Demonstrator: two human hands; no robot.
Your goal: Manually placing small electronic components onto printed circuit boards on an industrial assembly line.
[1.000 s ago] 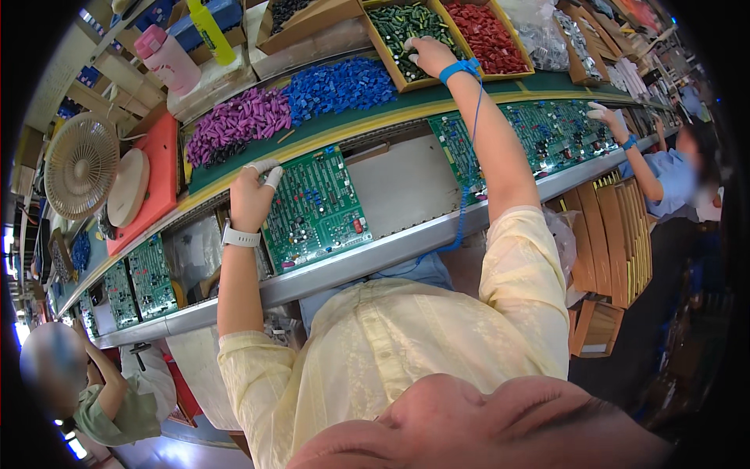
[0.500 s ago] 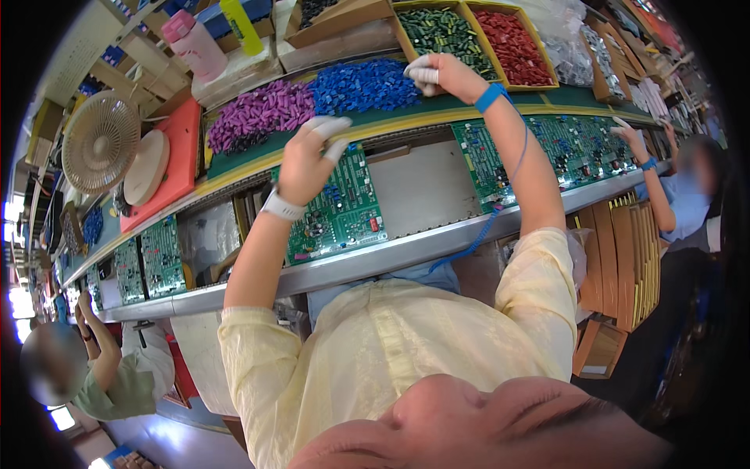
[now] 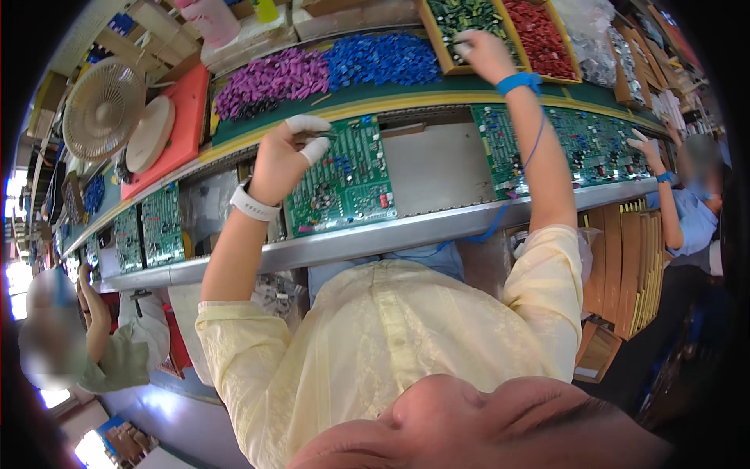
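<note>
My left hand point(image 3: 283, 162), with white finger covers, is over the upper left corner of a green circuit board point(image 3: 344, 176). Its thumb and forefinger are curled toward each other; a small dark thing seems to be at their tips, too small to name. My right hand point(image 3: 486, 59), also with covered fingertips and a blue wrist strap point(image 3: 519, 82), reaches into a yellow-edged box of green components point(image 3: 461, 19). Those fingers are bent together among the parts, and what they hold cannot be made out.
Beyond the rail lie piles of purple components point(image 3: 273, 82) and blue components point(image 3: 383, 61). Red components point(image 3: 539, 39) fill the adjoining compartment. More circuit boards point(image 3: 578, 152) line the rail to the right. A fan point(image 3: 104, 109) stands left. Co-workers sit at both sides.
My right hand has moved from the edge of the blue pile into the green components. My left hand has shifted left over the board, its fingers more curled. The whole view has shifted slightly.
</note>
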